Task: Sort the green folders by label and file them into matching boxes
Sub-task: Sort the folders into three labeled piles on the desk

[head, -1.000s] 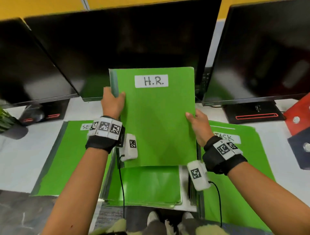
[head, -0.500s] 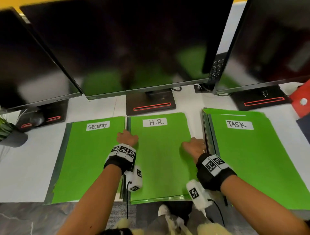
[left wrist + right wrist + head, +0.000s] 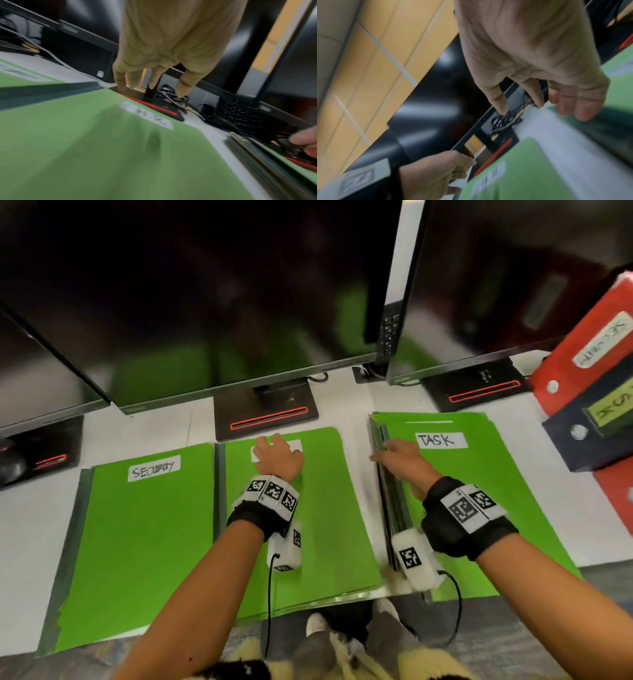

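Three piles of green folders lie side by side on the white desk: SECURITY [image 3: 147, 535] at the left, H.R. [image 3: 329, 508] in the middle, TASK [image 3: 479, 491] at the right. My left hand [image 3: 274, 445] lies over the H.R. label with relaxed fingers; in the left wrist view the left hand [image 3: 150, 90] hovers just past the label [image 3: 147, 115] and holds nothing. My right hand [image 3: 387, 451] reaches the spine edge of the TASK pile. In the right wrist view its fingers [image 3: 583, 108] are spread over the dark edges of that pile, gripping nothing.
At the far right stand a red box [image 3: 582, 354] labelled SECURITY and a dark blue box [image 3: 599, 422] with a green label. Black monitors [image 3: 205, 302] overhang the back of the desk, their stand bases [image 3: 267, 416] just behind the folders. Cables lie behind the bases.
The H.R. folder went from held upright to lying flat on the middle pile. Both hands have let go; the left slid up to its label, the right moved over to the TASK pile.
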Action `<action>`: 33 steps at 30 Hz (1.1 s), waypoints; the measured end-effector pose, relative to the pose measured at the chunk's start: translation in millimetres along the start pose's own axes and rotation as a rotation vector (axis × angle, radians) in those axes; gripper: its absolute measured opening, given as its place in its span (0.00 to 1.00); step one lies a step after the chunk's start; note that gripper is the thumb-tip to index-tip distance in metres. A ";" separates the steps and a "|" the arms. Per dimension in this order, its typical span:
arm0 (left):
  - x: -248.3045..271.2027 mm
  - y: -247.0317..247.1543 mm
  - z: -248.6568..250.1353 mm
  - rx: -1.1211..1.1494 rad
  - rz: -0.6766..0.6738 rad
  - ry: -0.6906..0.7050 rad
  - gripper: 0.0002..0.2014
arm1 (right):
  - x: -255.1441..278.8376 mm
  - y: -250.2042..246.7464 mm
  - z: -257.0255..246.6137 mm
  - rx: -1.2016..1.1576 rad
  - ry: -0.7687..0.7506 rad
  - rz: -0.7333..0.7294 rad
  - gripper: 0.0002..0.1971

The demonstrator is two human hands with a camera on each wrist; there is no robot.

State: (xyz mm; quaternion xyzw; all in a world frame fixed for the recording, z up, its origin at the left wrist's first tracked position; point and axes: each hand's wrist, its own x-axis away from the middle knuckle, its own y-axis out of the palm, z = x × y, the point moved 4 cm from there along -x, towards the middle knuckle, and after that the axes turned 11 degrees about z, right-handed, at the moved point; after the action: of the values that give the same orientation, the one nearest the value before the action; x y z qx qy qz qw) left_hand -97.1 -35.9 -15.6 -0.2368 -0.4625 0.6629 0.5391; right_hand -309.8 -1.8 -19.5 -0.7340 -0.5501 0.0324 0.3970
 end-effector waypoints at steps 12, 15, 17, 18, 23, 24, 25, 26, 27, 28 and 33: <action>53.5 92.0 124.4 -0.046 -0.266 0.384 0.27 | -29.7 -80.1 99.1 0.250 0.007 -0.078 0.24; 52.3 107.5 137.3 -0.122 -0.293 0.345 0.34 | -21.7 -82.2 109.7 0.273 -0.089 -0.173 0.33; 49.4 113.6 142.6 -0.181 -0.262 0.309 0.32 | -14.5 -83.6 114.2 0.260 -0.133 -0.238 0.36; 47.2 114.8 145.3 -0.209 -0.234 0.298 0.32 | -11.5 -84.3 116.0 0.250 -0.152 -0.260 0.38; 31.7 112.6 160.6 -0.214 -0.178 0.211 0.28 | -8.0 -81.4 122.6 0.235 -0.189 -0.337 0.43; 29.8 112.7 163.2 -0.217 -0.176 0.203 0.27 | -8.4 -80.2 122.9 0.235 -0.195 -0.345 0.43; 28.5 112.4 165.7 -0.211 -0.169 0.193 0.27 | -9.4 -79.4 123.2 0.236 -0.203 -0.350 0.43; 27.8 112.0 168.6 -0.190 -0.156 0.183 0.27 | -11.0 -78.9 123.5 0.235 -0.207 -0.352 0.43; 27.5 111.1 171.5 -0.161 -0.137 0.172 0.26 | -12.7 -78.1 124.0 0.229 -0.207 -0.353 0.42; 27.9 109.7 175.1 -0.133 -0.120 0.165 0.25 | -14.6 -77.5 124.2 0.222 -0.203 -0.351 0.42; 31.5 99.8 187.7 -0.063 -0.168 0.220 0.19 | -25.1 -75.8 118.2 0.145 -0.188 -0.322 0.36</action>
State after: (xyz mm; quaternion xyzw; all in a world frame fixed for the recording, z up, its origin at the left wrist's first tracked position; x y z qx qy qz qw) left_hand -308.7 -72.8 -10.1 -0.2852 -0.4393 0.5708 0.6324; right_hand -436.2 48.0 -63.1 -0.5997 -0.6912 0.0764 0.3959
